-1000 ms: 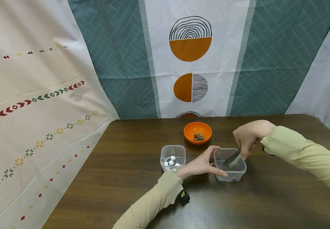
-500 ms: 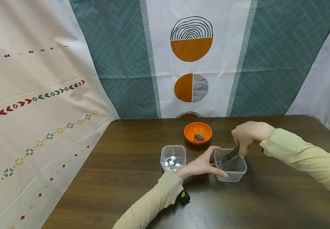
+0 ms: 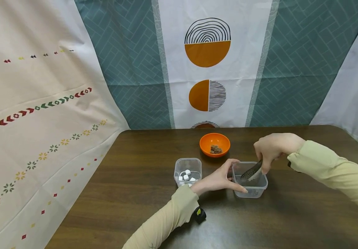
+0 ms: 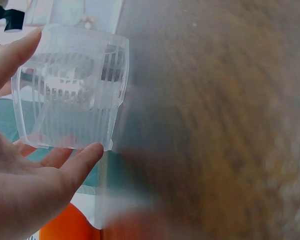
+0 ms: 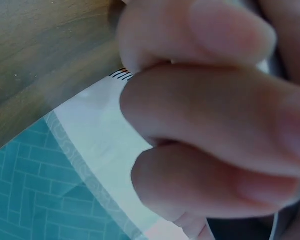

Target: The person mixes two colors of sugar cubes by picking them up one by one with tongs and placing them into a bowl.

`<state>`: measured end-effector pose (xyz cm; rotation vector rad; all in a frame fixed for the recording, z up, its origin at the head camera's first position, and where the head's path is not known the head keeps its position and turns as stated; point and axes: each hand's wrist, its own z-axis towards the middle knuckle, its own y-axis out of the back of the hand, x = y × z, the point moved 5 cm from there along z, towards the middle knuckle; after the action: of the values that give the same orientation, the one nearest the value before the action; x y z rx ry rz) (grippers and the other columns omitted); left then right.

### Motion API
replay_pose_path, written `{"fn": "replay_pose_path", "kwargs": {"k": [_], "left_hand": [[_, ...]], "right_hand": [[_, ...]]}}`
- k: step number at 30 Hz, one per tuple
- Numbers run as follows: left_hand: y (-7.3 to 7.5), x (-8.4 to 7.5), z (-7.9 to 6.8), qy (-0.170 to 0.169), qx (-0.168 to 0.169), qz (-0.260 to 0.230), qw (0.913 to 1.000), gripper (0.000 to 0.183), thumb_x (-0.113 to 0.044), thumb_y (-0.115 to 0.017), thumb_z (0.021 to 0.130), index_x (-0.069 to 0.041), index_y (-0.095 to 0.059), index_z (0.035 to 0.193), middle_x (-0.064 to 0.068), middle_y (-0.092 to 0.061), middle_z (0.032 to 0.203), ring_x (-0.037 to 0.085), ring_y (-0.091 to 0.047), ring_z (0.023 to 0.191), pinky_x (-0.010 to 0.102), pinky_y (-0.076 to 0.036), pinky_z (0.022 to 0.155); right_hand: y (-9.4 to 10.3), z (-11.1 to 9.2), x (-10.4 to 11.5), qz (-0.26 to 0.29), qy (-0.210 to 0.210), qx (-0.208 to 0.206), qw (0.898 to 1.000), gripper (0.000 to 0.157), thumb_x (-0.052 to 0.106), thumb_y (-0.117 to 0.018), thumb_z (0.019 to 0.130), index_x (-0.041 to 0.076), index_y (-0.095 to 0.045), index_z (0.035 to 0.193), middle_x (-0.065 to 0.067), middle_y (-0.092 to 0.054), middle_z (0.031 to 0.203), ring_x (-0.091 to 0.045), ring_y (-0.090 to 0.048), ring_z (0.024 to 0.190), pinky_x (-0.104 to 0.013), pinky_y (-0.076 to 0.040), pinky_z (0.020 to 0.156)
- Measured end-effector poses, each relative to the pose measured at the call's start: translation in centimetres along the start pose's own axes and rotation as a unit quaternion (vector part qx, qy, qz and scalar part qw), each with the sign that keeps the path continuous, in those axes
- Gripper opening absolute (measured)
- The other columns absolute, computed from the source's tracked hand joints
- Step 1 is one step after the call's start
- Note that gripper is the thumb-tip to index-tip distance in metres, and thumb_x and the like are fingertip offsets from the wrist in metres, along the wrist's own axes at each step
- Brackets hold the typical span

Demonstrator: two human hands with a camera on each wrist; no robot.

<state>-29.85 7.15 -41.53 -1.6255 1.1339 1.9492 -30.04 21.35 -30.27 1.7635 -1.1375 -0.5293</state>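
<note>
The left grip [image 3: 220, 178] clasps a clear container [image 3: 250, 192] at its right; the right grip [image 3: 273, 148] pinches a dark utensil [image 3: 252, 172] slanting down inside.

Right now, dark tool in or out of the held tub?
In: the head view shows the tool reaching from the right hand down into the tub.

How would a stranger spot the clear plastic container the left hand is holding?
On the dark brown wooden table, find the round orange bowl of brown cubes. Nearer the camera, to its right, the left hand grips the clear plastic container. Unlike the clear plastic box of white cubes, it has a dark speckled utensil, held by the right hand, inside.
</note>
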Motion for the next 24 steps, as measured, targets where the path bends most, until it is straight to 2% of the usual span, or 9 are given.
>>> {"fn": "replay_pose_path", "kwargs": {"k": [3, 10, 19, 24], "left_hand": [[0.0, 0.0, 0.0, -0.002, 0.0, 0.001, 1.0, 0.075, -0.015, -0.075, 0.074, -0.021, -0.029, 0.132, -0.005, -0.037, 0.127, 0.011, -0.038, 0.114, 0.023, -0.039, 0.086], [-0.1, 0.0, 0.0, -0.007, -0.001, 0.004, 1.0, 0.076, -0.014, -0.076, 0.074, -0.019, -0.028, 0.133, -0.004, -0.038, 0.126, 0.012, -0.038, 0.114, 0.024, -0.039, 0.086], [0.0, -0.2, -0.1, -0.01, 0.001, 0.006, 0.9999, 0.075, -0.013, -0.075, 0.075, -0.019, -0.028, 0.133, -0.002, -0.038, 0.126, 0.012, -0.04, 0.113, 0.023, -0.039, 0.086], [0.0, -0.1, 0.0, -0.008, 0.005, 0.0, 1.0, 0.075, -0.012, -0.074, 0.075, -0.019, -0.028, 0.133, -0.002, -0.038, 0.127, 0.011, -0.04, 0.113, 0.023, -0.039, 0.085]], "right_hand": [[-0.3, 0.0, 0.0, -0.012, 0.0, -0.002, 1.0, 0.03, 0.027, -0.078, 0.062, 0.02, -0.053, 0.049, 0.012, -0.026, 0.041, -0.005, -0.022, 0.037, -0.021, -0.019, 0.035], [-1.0, -0.3, 0.2, -0.026, 0.012, -0.034, 0.999, 0.035, 0.022, -0.078, 0.061, 0.02, -0.046, 0.047, 0.012, -0.024, 0.042, -0.004, -0.02, 0.037, -0.021, -0.017, 0.038], [-1.3, -0.5, 0.2, -0.008, 0.041, -0.036, 0.998, 0.03, 0.021, -0.077, 0.067, 0.018, -0.056, 0.046, 0.012, -0.033, 0.037, -0.003, -0.027, 0.031, -0.019, -0.025, 0.033], [-1.6, -0.5, -0.5, 0.031, 0.056, -0.026, 0.998, 0.031, 0.021, -0.074, 0.069, 0.018, -0.055, 0.045, 0.01, -0.035, 0.035, -0.003, -0.028, 0.029, -0.019, -0.026, 0.034]]}}
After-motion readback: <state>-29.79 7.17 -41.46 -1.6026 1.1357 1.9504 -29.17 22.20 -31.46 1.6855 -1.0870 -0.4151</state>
